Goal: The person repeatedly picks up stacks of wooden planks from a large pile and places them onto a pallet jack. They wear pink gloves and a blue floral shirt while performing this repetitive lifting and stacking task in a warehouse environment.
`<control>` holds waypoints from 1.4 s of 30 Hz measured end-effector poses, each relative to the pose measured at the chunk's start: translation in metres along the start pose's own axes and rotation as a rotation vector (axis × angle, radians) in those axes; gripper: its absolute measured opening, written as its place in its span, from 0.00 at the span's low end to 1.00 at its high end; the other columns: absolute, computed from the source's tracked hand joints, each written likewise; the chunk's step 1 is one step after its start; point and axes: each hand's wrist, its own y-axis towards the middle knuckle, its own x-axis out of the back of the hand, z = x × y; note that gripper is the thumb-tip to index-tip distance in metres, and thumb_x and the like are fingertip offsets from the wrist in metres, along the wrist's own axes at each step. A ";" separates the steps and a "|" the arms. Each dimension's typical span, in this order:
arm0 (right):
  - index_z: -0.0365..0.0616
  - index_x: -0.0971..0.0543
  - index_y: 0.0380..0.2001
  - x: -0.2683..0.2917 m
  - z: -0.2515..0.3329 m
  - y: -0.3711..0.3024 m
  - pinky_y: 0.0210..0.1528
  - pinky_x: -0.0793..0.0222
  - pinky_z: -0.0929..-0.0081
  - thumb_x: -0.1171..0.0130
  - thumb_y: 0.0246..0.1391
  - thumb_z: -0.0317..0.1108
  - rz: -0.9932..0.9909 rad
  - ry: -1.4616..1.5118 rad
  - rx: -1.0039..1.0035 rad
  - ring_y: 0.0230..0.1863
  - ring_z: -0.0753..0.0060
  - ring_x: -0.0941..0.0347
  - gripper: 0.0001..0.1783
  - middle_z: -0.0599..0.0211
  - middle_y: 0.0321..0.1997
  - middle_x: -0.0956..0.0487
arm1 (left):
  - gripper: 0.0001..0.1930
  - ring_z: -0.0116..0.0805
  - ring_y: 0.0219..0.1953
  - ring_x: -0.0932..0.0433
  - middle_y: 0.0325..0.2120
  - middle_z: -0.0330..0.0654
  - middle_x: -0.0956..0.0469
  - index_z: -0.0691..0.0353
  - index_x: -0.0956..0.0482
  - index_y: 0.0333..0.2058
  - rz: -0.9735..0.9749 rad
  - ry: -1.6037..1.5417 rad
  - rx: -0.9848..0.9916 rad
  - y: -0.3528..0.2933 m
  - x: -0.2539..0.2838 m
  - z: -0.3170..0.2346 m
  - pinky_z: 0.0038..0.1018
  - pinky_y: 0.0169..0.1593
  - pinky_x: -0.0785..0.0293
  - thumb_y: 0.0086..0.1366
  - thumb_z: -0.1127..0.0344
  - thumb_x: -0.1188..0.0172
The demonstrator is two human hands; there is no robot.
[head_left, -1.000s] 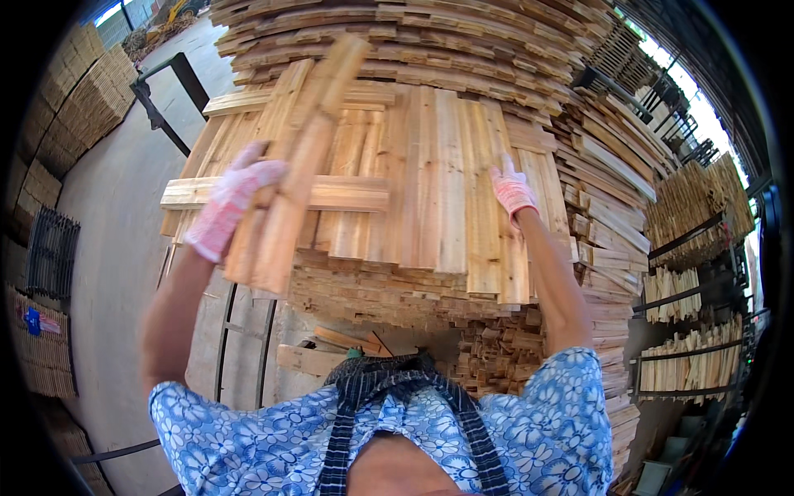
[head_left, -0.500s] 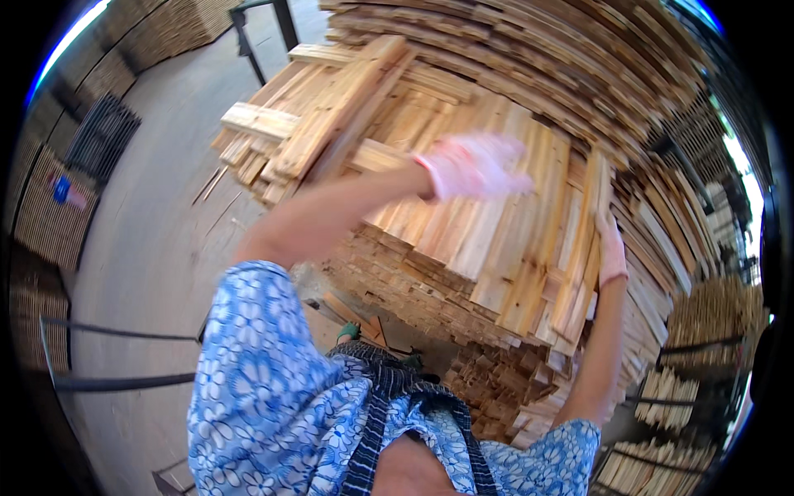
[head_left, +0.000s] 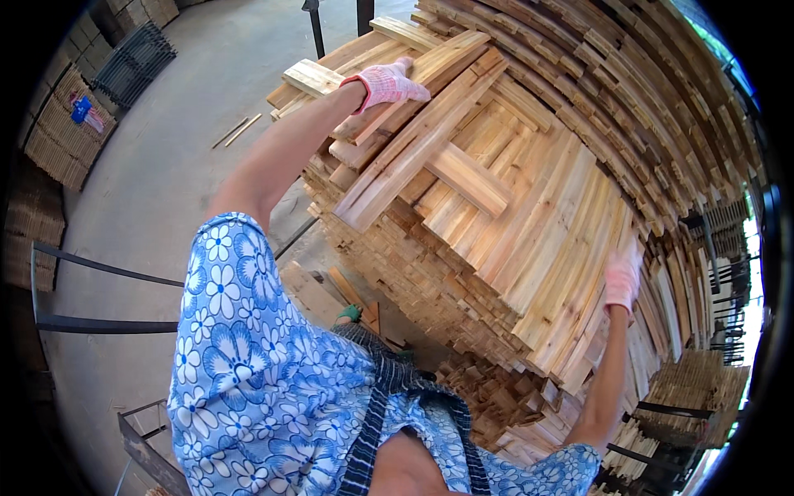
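Atop the stack (head_left: 413, 281), loose boards (head_left: 426, 136) are best handled by both edges — over the left ones the left hand (head_left: 387, 86) is laid, thumb and fingers spread apart, while at the right edge the right hand's (head_left: 622, 273) fingers are too blurred to be told.

Soft daylight on the planks (head_left: 550, 240), white glare far right, dark fisheye-curved rim.

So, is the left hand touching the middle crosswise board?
Apart: the head view shows a long plank between the left hand and the crosswise board.
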 end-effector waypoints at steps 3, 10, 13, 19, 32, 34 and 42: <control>0.46 0.35 0.72 0.023 0.199 -0.005 0.73 0.42 0.62 0.47 0.65 0.53 0.231 0.373 0.103 0.72 0.48 0.35 0.38 0.46 0.72 0.31 | 0.52 0.54 0.68 0.30 0.66 0.59 0.30 0.60 0.45 0.74 -0.022 0.054 0.049 -0.012 0.008 0.013 0.38 0.68 0.33 0.59 0.39 0.33; 0.39 0.45 0.75 -0.077 0.398 0.063 0.75 0.46 0.59 0.43 0.61 0.58 0.153 0.842 -0.070 0.76 0.42 0.41 0.50 0.39 0.75 0.37 | 0.49 0.58 0.62 0.24 0.58 0.62 0.23 0.55 0.41 0.72 -0.009 0.223 -0.053 0.011 -0.023 -0.008 0.46 0.64 0.29 0.59 0.36 0.37; 0.39 0.48 0.76 -0.078 0.414 0.057 0.73 0.42 0.59 0.41 0.61 0.51 0.120 0.881 0.007 0.75 0.42 0.40 0.49 0.40 0.75 0.36 | 0.49 0.59 0.61 0.24 0.60 0.63 0.25 0.55 0.42 0.73 0.110 0.079 -0.100 0.010 0.002 0.016 0.46 0.64 0.29 0.58 0.38 0.35; 0.48 0.41 0.75 -0.078 0.320 0.066 0.69 0.36 0.54 0.43 0.62 0.51 0.103 0.432 0.020 0.70 0.39 0.34 0.42 0.37 0.69 0.31 | 0.52 0.62 0.59 0.24 0.58 0.66 0.26 0.53 0.44 0.73 0.173 0.239 -0.086 -0.005 0.024 -0.008 0.49 0.60 0.26 0.56 0.37 0.33; 0.31 0.46 0.74 -0.103 0.447 0.110 0.69 0.36 0.63 0.36 0.55 0.62 0.367 0.543 0.329 0.68 0.47 0.30 0.58 0.39 0.70 0.30 | 0.41 0.47 0.56 0.23 0.56 0.57 0.27 0.65 0.33 0.63 0.089 -0.085 -0.324 -0.040 -0.008 0.010 0.38 0.61 0.28 0.61 0.40 0.36; 0.30 0.48 0.74 -0.088 0.456 0.090 0.69 0.35 0.66 0.29 0.51 0.57 0.426 0.698 0.336 0.68 0.50 0.30 0.62 0.39 0.70 0.31 | 0.32 0.34 0.48 0.25 0.48 0.45 0.23 0.65 0.29 0.61 0.007 -0.489 -0.266 -0.040 0.023 0.046 0.31 0.54 0.27 0.67 0.49 0.35; 0.33 0.37 0.71 0.021 0.351 0.019 0.65 0.30 0.66 0.30 0.55 0.54 0.500 1.761 -0.170 0.66 0.56 0.28 0.50 0.47 0.68 0.27 | 0.19 0.32 0.43 0.19 0.44 0.42 0.18 0.63 0.25 0.56 -0.114 -0.982 -0.339 -0.046 0.019 0.032 0.28 0.49 0.21 0.70 0.62 0.36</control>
